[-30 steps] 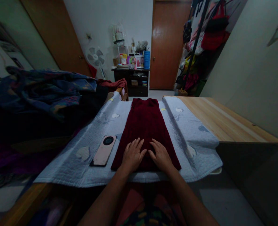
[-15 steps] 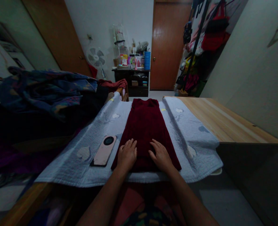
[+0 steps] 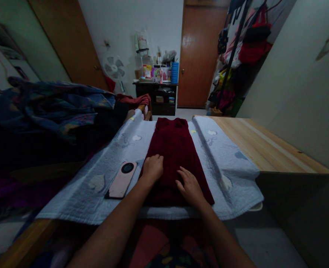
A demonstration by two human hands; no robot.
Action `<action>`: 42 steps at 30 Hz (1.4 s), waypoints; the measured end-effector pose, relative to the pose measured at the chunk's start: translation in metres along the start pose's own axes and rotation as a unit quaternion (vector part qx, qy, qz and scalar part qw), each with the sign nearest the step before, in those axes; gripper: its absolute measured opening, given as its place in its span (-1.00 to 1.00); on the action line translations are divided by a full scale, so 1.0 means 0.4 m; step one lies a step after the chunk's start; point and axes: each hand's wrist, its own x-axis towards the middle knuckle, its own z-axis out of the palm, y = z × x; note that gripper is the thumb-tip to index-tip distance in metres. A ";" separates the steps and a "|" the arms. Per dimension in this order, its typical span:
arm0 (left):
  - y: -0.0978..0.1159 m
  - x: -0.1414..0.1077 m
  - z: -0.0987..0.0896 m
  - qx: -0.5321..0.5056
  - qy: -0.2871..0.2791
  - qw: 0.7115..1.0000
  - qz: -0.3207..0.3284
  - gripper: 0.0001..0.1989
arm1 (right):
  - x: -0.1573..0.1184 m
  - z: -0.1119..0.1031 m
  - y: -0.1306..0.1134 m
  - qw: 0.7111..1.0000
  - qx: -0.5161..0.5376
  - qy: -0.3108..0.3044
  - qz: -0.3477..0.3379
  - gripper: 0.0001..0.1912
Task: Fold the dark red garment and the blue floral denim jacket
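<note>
The dark red cloth (image 3: 173, 147) lay flat and lengthwise under both hands' fingers, reaching from behind their wrists to well ahead of the fingertips, where its far end showed a few loose folds. The person's left hand (image 3: 153, 168) rested at the cloth's left side, its fingers bent downward and drawn close together; whether they pinched the fabric or merely pressed on it could not be told. The right hand (image 3: 190, 186) lay nearer the person, on the right part of the cloth, its fingers loosely spread, slightly curved and grasping nothing, with the tips angled toward the left hand. A strip of red fabric showed between the two sets of fingers, which were apart.

Beneath the cloth, and out to both sides of the fingers, spread a pale blue quilted cover (image 3: 222, 152) with leaf-like shapes. A pink phone (image 3: 121, 182) with a round dark disc lay on it, just left of the left fingers and a little nearer the person. Farther left of those fingers rose a heap of clothes (image 3: 50, 108), with a patterned blue piece on top. Well to the right of the right fingers was a wooden board (image 3: 270, 145), partly under the cover.
</note>
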 end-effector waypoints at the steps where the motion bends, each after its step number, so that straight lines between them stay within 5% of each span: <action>1: -0.003 0.008 0.017 -0.010 0.016 1.000 0.014 -0.63 | 0.000 0.000 0.001 1.000 0.000 0.001 -0.002 -0.56; 10: -0.041 0.011 0.137 -0.028 0.013 0.999 -0.027 -0.50 | 0.001 0.001 0.002 1.000 0.000 0.003 -0.005 -0.57; 15: -0.040 0.007 0.133 -0.034 -0.008 0.999 -0.038 -0.47 | 0.001 0.000 0.002 1.000 -0.003 -0.009 -0.001 -0.56; 20: -0.032 0.001 0.133 -0.026 0.051 0.994 -0.092 -0.41 | 0.001 0.004 0.004 1.000 -0.007 -0.006 -0.004 -0.56; 23: -0.031 0.001 0.136 -0.024 0.035 0.992 -0.120 -0.36 | 0.001 0.007 0.007 1.000 -0.010 0.000 -0.007 -0.56; 36: -0.030 -0.018 0.119 -0.011 0.051 0.996 -0.078 -0.51 | 0.000 0.005 0.004 1.000 -0.009 -0.004 -0.002 -0.56; 42: -0.059 -0.048 0.123 -0.033 0.015 0.998 -0.060 -0.45 | 0.001 -0.003 0.000 1.000 -0.006 -0.009 0.003 -0.56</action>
